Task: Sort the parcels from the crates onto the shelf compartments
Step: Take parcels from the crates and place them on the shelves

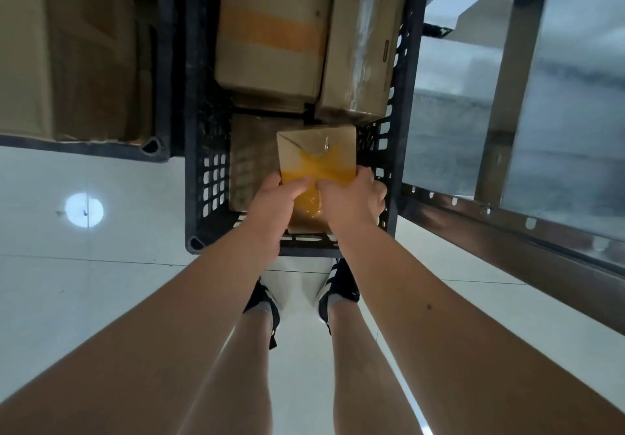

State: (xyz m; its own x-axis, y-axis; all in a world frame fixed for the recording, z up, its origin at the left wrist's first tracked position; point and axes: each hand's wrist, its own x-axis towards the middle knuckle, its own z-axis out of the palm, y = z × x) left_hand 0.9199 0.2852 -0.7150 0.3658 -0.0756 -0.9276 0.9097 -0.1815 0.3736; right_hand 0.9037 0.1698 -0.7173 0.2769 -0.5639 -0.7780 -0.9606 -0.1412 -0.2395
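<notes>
While both hands clasp its near end, left hand (pixel 274 198) and right hand (pixel 351 198), the yellow-taped parcel (pixel 316 154) points lengthwise away inside the black crate (pixel 192 177), shelf (pixel 507 218) rightward.

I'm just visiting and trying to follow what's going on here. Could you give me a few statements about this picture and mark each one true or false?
1. Both hands hold the small box with yellow tape. True: the left hand and right hand grip its near end.
2. The black crate is empty. False: it holds several cardboard boxes.
3. The person is wearing gloves. False: both hands are bare.
4. The metal shelf stands to the right of the crate. True.
5. The big box at the far end has an orange stripe. True.
</notes>
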